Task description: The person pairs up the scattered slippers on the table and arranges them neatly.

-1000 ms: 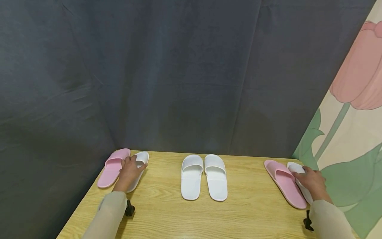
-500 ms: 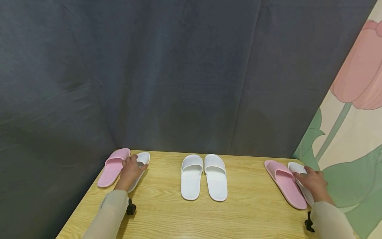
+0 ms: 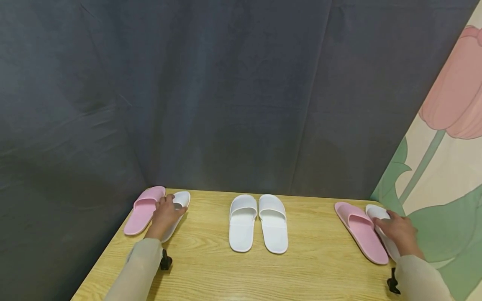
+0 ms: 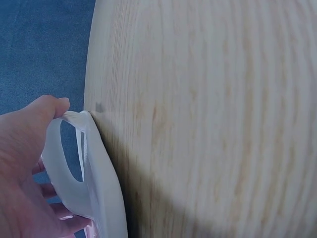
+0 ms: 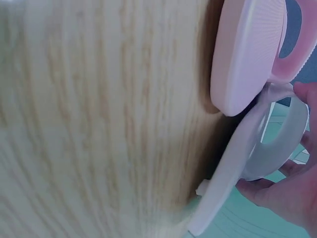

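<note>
At the left end of the table, my left hand (image 3: 165, 215) grips a white slipper (image 3: 183, 197) across its strap, thumb on one side and fingers on the other. That same white slipper (image 4: 106, 183) appears tipped on edge in the left wrist view. A pink slipper (image 3: 141, 215) lies just left of it. On the far right, my right hand (image 3: 400, 230) holds another white slipper (image 3: 375, 212) by its strap, partly covering it. In the right wrist view this white slipper (image 5: 233, 153) is tilted beside a pink slipper (image 5: 242, 59).
Two white slippers (image 3: 242, 225) lie side by side mid-table, toes toward the dark curtain (image 3: 226, 104). The wooden table (image 3: 226, 278) ends at the curtain behind and on the left. A wall with a painted tulip (image 3: 449, 92) borders the right side.
Both hands keep their hold. The left hand and its white slipper have shifted slightly right, a little away from the pink one. The right hand has also edged slightly right with its slipper.
</note>
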`<state>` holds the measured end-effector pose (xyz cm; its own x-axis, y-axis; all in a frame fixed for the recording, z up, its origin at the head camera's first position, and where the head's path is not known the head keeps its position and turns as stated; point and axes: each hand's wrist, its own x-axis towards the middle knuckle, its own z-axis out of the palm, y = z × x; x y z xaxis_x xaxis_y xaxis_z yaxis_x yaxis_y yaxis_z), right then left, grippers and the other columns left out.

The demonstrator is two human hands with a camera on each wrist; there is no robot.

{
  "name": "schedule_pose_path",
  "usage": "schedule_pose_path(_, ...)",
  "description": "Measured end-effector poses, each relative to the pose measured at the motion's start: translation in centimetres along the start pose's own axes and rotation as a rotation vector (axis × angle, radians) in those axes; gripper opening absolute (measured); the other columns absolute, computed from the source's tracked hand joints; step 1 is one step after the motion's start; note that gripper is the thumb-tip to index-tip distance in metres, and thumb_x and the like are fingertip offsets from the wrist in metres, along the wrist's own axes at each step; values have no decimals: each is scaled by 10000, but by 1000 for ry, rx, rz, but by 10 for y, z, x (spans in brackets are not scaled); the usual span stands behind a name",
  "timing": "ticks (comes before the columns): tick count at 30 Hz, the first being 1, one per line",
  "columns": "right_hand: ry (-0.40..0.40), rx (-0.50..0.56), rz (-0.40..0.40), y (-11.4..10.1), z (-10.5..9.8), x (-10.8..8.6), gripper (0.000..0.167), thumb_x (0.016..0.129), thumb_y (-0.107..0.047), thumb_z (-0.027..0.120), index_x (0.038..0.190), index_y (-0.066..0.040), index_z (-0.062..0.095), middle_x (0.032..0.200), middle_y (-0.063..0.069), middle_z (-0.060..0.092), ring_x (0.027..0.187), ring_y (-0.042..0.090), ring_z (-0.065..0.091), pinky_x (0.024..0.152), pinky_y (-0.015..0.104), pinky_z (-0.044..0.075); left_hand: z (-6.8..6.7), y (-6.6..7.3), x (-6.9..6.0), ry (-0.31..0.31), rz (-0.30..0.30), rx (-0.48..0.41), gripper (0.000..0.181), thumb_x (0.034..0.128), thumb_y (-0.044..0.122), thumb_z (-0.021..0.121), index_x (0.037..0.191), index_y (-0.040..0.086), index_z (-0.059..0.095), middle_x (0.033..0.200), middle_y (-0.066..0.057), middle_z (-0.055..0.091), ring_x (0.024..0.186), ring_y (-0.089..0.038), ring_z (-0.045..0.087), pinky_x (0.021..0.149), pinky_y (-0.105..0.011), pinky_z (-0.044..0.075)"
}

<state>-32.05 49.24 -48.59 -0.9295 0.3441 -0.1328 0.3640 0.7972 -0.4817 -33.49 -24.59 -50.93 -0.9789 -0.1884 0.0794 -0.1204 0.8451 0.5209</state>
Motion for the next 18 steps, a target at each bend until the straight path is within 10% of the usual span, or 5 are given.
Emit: schedule_pose_path(18,56,-18,-41,-11,-11,-11,898,977,-562,517,1530,71,200,1348,529,118,1194,743,206,872,742,373,-7,1,-5,-5,-10,15,803,874,396,724,1453,-56,399,1375,-347,415,1236,-537,346,949,-680,365)
